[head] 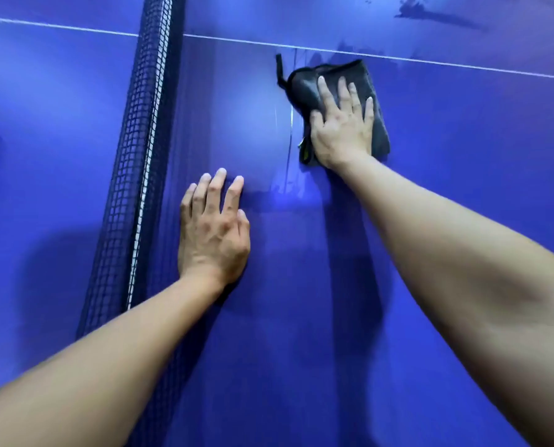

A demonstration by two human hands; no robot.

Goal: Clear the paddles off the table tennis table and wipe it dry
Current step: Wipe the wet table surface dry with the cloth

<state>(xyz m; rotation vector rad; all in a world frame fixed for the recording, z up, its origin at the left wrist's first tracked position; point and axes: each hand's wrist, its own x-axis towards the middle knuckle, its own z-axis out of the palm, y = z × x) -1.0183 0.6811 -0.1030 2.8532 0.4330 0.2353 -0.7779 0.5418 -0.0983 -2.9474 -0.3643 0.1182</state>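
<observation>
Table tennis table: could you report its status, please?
Right hand flat, pressing dark grey folded cloth on blue table tennis table. Left hand flat beside black net. Wet smear beyond white line.

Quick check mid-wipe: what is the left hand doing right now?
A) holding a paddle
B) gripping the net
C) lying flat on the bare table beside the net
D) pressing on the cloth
C: the left hand lies with straight fingers on the blue table, just right of the net, while only the right hand presses on the dark cloth.
</observation>
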